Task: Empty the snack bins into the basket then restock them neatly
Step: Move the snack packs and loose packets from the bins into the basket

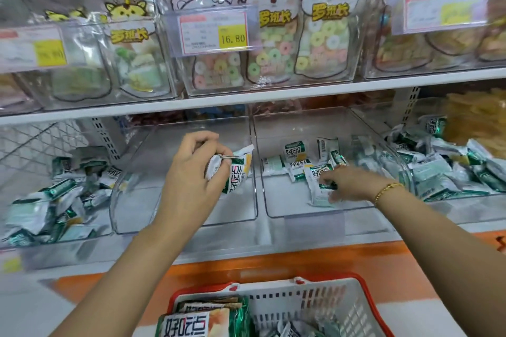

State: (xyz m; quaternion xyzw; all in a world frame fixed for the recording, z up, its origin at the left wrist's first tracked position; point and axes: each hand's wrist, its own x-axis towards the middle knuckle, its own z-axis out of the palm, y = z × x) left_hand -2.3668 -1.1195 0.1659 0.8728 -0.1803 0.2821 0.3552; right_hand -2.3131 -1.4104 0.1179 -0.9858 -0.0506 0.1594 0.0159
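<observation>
Snack packets (298, 161) lie loose in the clear bin (301, 208) near the middle of the shelf (191, 249), and more fill the basket (342, 306) below its front edge. They look light, crinkly and slick, with soft bodies and flat crimped ends. A pinch at a sealed end should hold, while a hard squeeze may crush the contents. The left hand (191, 172) grips a crumpled packet (238, 169) over the empty bin (186, 200). The right hand (347, 183) pinches a flat packet (319, 189) by its green end.
</observation>
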